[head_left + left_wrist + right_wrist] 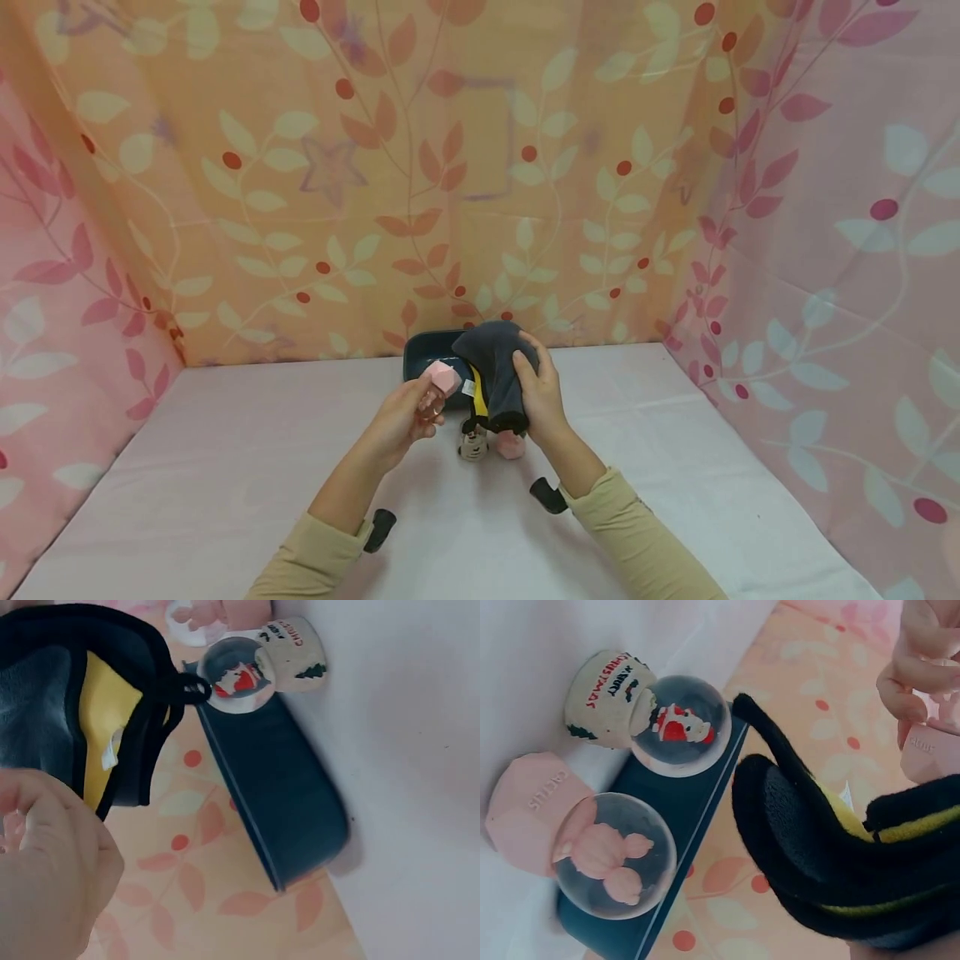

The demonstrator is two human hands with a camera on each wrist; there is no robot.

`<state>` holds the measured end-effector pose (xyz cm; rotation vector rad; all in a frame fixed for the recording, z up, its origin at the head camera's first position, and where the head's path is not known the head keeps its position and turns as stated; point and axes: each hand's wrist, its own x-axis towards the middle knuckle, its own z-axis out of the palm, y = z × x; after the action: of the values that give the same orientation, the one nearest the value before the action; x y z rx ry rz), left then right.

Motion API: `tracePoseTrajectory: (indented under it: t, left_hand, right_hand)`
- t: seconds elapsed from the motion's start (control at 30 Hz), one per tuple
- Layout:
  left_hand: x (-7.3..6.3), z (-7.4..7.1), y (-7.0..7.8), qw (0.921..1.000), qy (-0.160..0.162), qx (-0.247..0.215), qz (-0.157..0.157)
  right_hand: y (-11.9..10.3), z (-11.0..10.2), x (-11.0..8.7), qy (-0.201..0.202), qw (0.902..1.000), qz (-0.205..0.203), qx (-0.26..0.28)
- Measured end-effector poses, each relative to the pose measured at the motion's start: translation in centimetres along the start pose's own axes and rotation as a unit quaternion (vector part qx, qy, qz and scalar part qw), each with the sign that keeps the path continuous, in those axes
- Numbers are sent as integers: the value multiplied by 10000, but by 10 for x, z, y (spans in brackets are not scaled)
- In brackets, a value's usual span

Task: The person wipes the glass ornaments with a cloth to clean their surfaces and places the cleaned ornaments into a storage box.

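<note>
My left hand (pixel 397 423) grips a pink snow globe (pixel 442 377) by its clear ball, with the faceted base turned up. Just to the right, my right hand (pixel 543 390) holds a folded grey cloth (pixel 491 354) with black edging, yellow lining, a hanging loop and a white tag. Below the cloth, a Christmas snow globe (pixel 607 697) with a small red-and-white figure stands on the table. Beside it is a second pink snow globe (pixel 536 814) marked "CACTUS", partly covered by the cloth in the head view.
A dark blue open container (pixel 423 346) stands behind the globes, near the back curtain (pixel 300 208). Patterned pink curtains (pixel 825 250) hang at both sides of the white-covered table (pixel 262 450). Black pieces (pixel 549 495) sit at both wrists.
</note>
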<state>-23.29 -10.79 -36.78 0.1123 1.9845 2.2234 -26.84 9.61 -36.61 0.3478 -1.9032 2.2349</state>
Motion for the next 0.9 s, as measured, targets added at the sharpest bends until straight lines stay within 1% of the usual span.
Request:
tracePoseTrajectory:
  t: [0.03,0.13,0.23,0.33,0.4,0.47,0.57,0.67,0.77,0.9]
  left_hand:
    - [0,1,1,10000,-74,-24,-34]
    - [0,4,4,9997,-140,-35,-174]
    - [0,7,5,9994,-172,-16,-289]
    - [0,9,5,9990,-243,-116,-351]
    - [1,12,6,9989,-237,-178,-372]
    - [1,14,6,9990,-275,-119,-332]
    - [2,17,7,9994,-263,16,-234]
    - [2,19,5,9996,-198,151,-132]
    - [1,18,3,9996,-182,180,-106]
    - [1,17,-1,9995,-220,153,-141]
  right_hand:
    - [-1,1,-1,42,10000,-43,-31]
    - [-4,5,-3,74,9994,-278,-172]
    - [-4,10,-6,-194,9960,-737,-467]
    - [-1,17,-9,-686,9858,-1219,-934]
    - [1,21,-11,-1003,9769,-1405,-1262]
    - [4,24,-14,-1222,9676,-1538,-1585]
    - [8,27,-15,-1316,9560,-1709,-1989]
    - [14,29,-14,-1211,9493,-1872,-2214]
    - [14,31,-14,-1052,9531,-1819,-2177]
    - [-2,34,-18,-875,9678,-1480,-1838]
